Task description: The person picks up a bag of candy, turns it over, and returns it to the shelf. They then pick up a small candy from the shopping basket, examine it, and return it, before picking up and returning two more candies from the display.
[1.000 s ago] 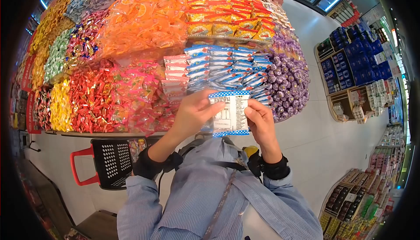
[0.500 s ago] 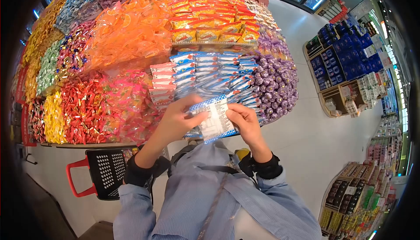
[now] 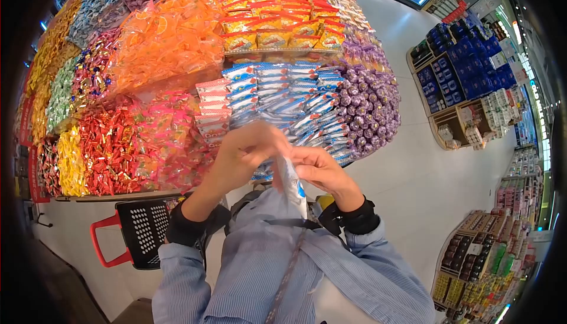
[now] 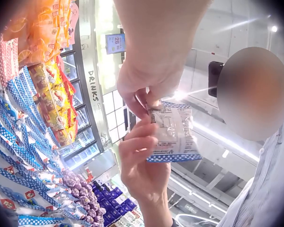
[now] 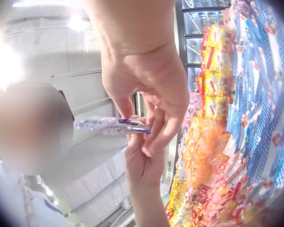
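A small blue-and-white packet (image 3: 292, 185) sits in the grip, its upper end pinched between thumb and fingers of both the left hand (image 3: 245, 153) and the right hand (image 3: 323, 170). In the head view the fingers hide that end; the rest hangs below the grip, in front of the grey-blue striped shirt (image 3: 248, 259).

Just beyond the grip lie rows of matching blue-and-white packets (image 3: 271, 97), with pink-and-white packets (image 3: 212, 105) to their left and purple-wrapped candies (image 3: 367, 108) to their right. Farther beyond are yellow-and-red bags (image 3: 283, 26) and orange packs (image 3: 165, 35). Left of and below the grip is a black basket (image 3: 142, 232) with a red handle; well to the right, across the floor, stands a display of dark blue packs (image 3: 455, 82).

Both forearms reach forward and inward, so the hands meet at the packet, the left one blurred. Half a second ago the packet's printed back faced the head camera; now it is turned nearly edge-on, and the left hand has moved to its top.
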`<action>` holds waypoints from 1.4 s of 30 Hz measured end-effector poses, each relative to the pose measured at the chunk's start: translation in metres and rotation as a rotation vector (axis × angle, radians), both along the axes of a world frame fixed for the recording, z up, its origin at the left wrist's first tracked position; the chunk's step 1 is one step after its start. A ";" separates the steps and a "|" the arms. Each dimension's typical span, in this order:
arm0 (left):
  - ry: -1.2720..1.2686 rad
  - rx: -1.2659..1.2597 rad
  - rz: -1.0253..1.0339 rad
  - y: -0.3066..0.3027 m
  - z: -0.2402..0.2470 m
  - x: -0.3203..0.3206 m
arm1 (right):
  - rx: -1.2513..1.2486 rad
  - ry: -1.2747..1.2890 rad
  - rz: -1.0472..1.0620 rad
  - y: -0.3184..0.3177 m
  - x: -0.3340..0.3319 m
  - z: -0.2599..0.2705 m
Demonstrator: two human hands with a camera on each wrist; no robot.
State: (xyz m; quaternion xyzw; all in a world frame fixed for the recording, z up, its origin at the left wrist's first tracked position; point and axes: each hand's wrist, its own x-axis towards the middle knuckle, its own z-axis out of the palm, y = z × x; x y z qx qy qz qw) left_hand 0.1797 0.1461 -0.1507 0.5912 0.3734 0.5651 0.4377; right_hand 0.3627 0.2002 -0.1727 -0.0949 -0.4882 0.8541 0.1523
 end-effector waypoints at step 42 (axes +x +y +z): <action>-0.210 -0.453 0.314 -0.003 -0.031 0.008 | 0.039 -0.048 -0.524 0.015 -0.010 0.004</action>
